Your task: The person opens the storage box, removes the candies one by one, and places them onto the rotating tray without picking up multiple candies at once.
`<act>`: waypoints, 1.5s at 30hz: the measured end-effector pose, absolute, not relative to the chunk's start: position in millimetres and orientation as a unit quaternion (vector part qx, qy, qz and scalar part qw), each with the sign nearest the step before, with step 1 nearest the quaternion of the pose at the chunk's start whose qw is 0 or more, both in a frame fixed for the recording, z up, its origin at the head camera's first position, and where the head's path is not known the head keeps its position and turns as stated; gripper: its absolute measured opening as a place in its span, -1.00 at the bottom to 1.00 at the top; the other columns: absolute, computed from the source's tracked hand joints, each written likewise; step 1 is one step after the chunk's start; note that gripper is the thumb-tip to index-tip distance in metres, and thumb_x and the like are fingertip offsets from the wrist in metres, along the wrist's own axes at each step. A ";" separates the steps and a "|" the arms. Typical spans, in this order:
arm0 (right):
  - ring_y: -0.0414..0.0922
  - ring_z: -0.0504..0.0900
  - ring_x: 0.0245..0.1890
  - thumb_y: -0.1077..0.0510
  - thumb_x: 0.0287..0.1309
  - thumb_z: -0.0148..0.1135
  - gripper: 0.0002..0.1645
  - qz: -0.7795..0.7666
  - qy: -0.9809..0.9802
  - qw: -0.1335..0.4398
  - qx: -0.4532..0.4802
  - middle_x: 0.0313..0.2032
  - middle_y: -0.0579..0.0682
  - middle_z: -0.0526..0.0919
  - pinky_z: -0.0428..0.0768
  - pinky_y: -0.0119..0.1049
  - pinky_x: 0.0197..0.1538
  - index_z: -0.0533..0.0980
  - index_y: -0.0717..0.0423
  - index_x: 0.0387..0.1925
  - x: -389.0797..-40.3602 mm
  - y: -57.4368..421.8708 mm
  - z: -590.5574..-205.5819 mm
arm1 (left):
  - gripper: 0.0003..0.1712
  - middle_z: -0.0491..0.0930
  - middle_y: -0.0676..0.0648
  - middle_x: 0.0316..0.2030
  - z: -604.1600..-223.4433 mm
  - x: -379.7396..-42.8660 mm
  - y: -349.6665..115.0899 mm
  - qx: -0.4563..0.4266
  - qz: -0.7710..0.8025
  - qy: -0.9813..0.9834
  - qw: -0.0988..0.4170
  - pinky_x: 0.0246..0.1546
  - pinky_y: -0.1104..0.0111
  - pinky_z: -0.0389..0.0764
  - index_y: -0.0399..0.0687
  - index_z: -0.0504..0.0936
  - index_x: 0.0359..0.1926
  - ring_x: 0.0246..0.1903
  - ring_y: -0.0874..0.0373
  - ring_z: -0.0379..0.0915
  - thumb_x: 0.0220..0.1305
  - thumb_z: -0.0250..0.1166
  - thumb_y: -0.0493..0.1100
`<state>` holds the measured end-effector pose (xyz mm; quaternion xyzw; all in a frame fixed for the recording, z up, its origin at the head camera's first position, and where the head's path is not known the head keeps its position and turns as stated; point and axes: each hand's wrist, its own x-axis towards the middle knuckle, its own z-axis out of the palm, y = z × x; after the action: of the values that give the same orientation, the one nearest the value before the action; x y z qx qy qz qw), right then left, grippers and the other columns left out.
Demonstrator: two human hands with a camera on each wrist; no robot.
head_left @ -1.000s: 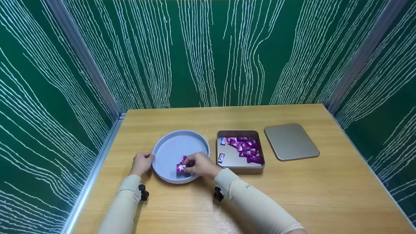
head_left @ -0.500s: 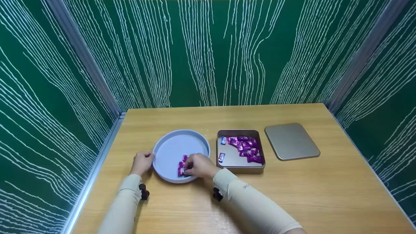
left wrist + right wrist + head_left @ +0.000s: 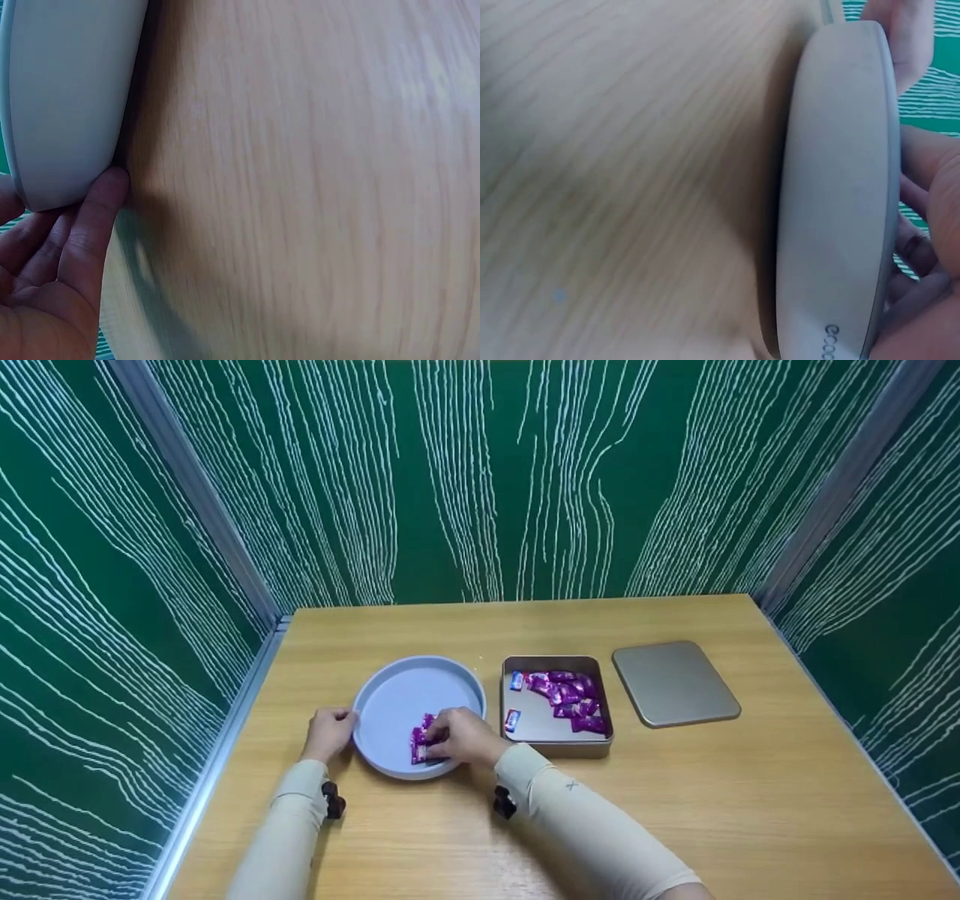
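A round, pale blue-grey tray [image 3: 397,690] with a raised rim stands on the table. My left hand [image 3: 330,735] grips its left edge; in the left wrist view the fingers [image 3: 82,240] press the outer wall, with the thumb at the rim. Over the tray's lower right part, my right hand [image 3: 466,739] holds a small purple-wrapped candy [image 3: 418,745] between thumb and fingers. Another purple wrapper shows just behind it, and the fingers partly cover both. From the right wrist camera, the tray's wall [image 3: 836,172] hides the candies.
Right of the tray, a square metal tin [image 3: 559,751] holds several purple-wrapped candies [image 3: 564,690] and small blue-and-white packets [image 3: 512,720]. Its flat lid [image 3: 675,684] lies farther right on the wooden table [image 3: 675,795]. Green walls with white lines enclose the table.
The candy at my right fingertips has turned more upright in the head view and shifted slightly right. My left hand stays on the tray's edge.
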<state>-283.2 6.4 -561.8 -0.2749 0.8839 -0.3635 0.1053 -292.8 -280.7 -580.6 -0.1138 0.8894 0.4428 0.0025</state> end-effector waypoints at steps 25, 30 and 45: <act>-0.04 0.67 -0.15 0.21 0.20 0.61 -0.64 -0.501 0.844 0.079 -0.171 -0.12 0.17 0.79 0.74 -0.31 -0.21 0.78 0.16 0.04 -310.7 81.2 -534.0 | -0.63 0.78 -0.35 0.01 -584.1 -292.2 -281.8 -0.117 0.437 0.892 -0.006 0.16 0.13 0.65 -0.42 0.79 0.05 0.00 -0.10 0.66 0.51 0.22 -0.19; -0.07 0.66 -0.17 0.26 0.20 0.60 -0.64 -0.504 0.848 0.059 -0.152 -0.17 0.09 0.76 0.71 -0.34 -0.20 0.77 0.21 0.04 -316.4 100.3 -538.6 | -0.64 0.81 -0.31 -0.07 -583.1 -291.6 -281.8 -0.116 0.440 0.890 -0.011 -0.01 0.31 0.65 -0.43 0.79 0.03 -0.10 -0.04 0.67 0.50 0.23 -0.21; -0.11 0.67 -0.23 0.31 0.11 0.61 -0.67 -0.461 0.875 0.028 -0.145 -0.22 0.21 0.78 0.65 -0.30 -0.10 0.73 0.38 -0.10 -329.8 140.8 -571.6 | -0.66 0.78 -0.15 -0.22 -582.2 -293.3 -279.2 -0.120 0.436 0.892 0.003 -0.22 0.42 0.53 -0.37 0.82 -0.01 -0.18 0.03 0.61 0.55 0.23 -0.18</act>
<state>-329.8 140.8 -571.6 -0.1455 0.8751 -0.4607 0.0280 -293.3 -279.2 -582.2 -0.1200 0.8918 0.4363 0.0032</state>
